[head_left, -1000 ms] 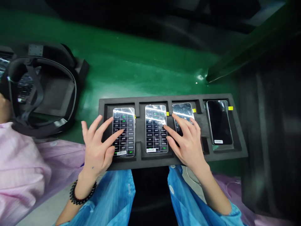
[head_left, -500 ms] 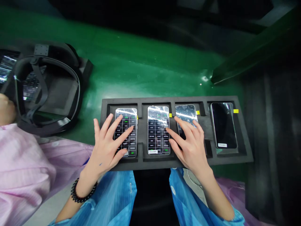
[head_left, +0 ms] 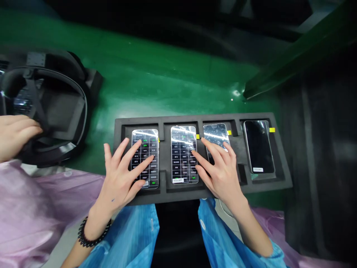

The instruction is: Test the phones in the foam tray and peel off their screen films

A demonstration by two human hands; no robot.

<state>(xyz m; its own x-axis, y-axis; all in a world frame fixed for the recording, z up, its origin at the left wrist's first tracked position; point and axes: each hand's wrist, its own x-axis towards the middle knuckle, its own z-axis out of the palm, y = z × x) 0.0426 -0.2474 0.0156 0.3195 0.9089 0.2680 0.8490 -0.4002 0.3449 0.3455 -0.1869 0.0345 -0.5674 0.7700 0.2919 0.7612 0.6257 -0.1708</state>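
Observation:
Four slots of a black foam tray would exceed my count, so several phones lie in the black foam tray (head_left: 164, 175). My left hand (head_left: 119, 175) spreads its fingers over the leftmost phone (head_left: 152, 173), whose lit screen shows a grid menu with some green cells. Over the right edge of the second phone (head_left: 182, 163), lit with a similar grid, reaches the index finger of my right hand (head_left: 221, 167). That hand's other fingers lie across the third phone (head_left: 216, 130), partly hiding its dark, glossy screen. At the far right rests a dark-screened phone (head_left: 259, 149) with a white label.
On the left, a black headset-like band (head_left: 80, 96) sits over another dark tray. A co-worker's hand (head_left: 16, 136) touches it, with a pink sleeve (head_left: 22, 208) below. The green table (head_left: 156, 85) stretches behind my tray. Yellow tabs (head_left: 272, 130) stick out beside the phones.
The view has shifted slightly, so the tray sits a little further left. The co-worker's hand has come further into view, onto the black band. My hands keep nearly the same pose.

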